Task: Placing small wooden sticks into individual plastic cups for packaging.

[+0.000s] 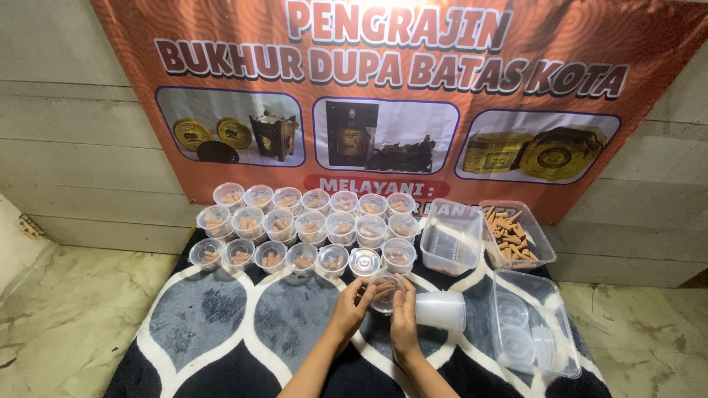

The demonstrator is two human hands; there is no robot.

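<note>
Clear plastic cup [386,290], upright between my left hand [349,308] and right hand [403,315], both clasping it; lidded cup [364,262] at eleven o'clock, nearer my left.

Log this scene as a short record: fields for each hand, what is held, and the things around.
left hand: left hand grips the near side of a small clear cup
right hand: right hand holds the same cup from the other side
cup contents: brown cone pieces, count unclear
rows of cups: three rows of filled cups behind the hands; one lidded cup in the front row
stack: empty cups lying on their side
tubs: cone tub, lid tub, black-lined tub
surface: patterned rug
</note>
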